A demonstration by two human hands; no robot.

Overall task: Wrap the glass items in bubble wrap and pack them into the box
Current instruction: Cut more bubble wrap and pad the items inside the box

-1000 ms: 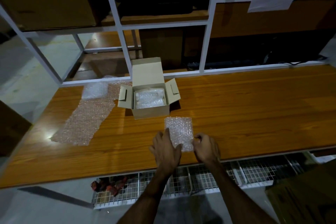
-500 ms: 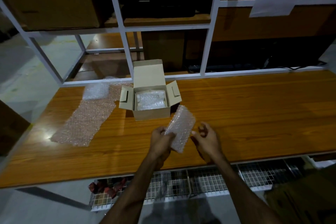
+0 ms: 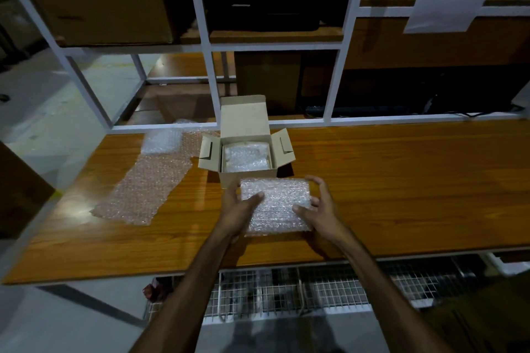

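Presently both hands hold one bubble-wrapped bundle (image 3: 275,205) just above the desk (image 3: 401,180), directly in front of the open box (image 3: 247,173): left hand (image 3: 239,208) clasps its left edge with the thumb laid on top, right hand (image 3: 319,206) cups the right edge with curled fingers. To do this well, lift it level with both hands and lower it gently onto the wrapped piece (image 3: 246,159) already inside, clear of the side flaps. The glass itself is hidden by wrap; whether room remains in the box is unclear.
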